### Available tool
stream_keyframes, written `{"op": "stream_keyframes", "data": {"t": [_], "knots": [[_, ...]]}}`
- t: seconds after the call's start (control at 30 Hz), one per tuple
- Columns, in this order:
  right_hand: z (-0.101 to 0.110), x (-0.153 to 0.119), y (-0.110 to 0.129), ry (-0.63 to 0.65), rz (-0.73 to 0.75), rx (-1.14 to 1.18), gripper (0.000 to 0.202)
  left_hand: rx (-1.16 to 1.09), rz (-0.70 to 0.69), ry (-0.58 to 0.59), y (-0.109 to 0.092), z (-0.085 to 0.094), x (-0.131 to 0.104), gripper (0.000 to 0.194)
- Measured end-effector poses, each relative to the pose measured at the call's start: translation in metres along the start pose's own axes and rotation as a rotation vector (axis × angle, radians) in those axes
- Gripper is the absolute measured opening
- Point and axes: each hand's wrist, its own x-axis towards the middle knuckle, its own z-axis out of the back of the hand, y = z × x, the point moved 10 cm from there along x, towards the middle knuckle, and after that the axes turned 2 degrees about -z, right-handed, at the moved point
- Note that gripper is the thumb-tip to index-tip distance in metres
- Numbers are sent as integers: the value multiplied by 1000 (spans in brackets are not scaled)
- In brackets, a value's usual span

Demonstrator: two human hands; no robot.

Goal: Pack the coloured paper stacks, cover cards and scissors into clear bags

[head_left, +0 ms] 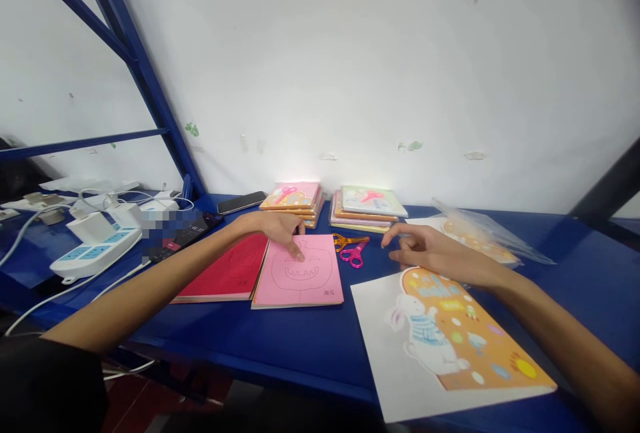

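Observation:
A pink paper pad point(320, 283) with a pumpkin outline lies on the blue table, over the edge of a red sheet pad point(220, 273). At its top edge is my left hand point(277, 230), thumb on the paper and fingers curled behind the edge. My right hand point(427, 253) is raised near the orange rabbit-printed booklet point(480, 346), its fingers apart and loosely bent, with nothing in them. Between my hands lie orange scissors point(345, 241) and pink scissors point(353, 257).
Two stacks of paper booklets, a left stack point(293, 203) and a right stack point(367, 203), stand against the wall. A clear plastic sleeve point(490, 236) lies at the right. Phones, a white power strip point(97, 250) and cables crowd the left of the blue table point(300, 340).

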Motion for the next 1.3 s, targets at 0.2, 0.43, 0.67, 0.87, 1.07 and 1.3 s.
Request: {"op": "stream_keyframes", "data": {"t": [0.2,0.43,0.67,0.87,1.07,1.3], "knots": [[0,2,-5,0,-7,7,21,25,2,-43,-3,4,1,48],[5,0,0,-41,-8,-20,25,-55,-9,-92,-13,14,-7,43],[14,-2,3,-153,3,-8,33,-286,-27,-85,-18,21,-33,34],[13,-4,11,-184,30,75,35,-655,-100,84,-28,4,-48,40],[6,-5,22,-251,123,212,28,-759,-116,127,-45,-29,-30,46],[4,-3,25,-420,195,114,17,-671,-118,-4,-67,-35,-17,42]]}}
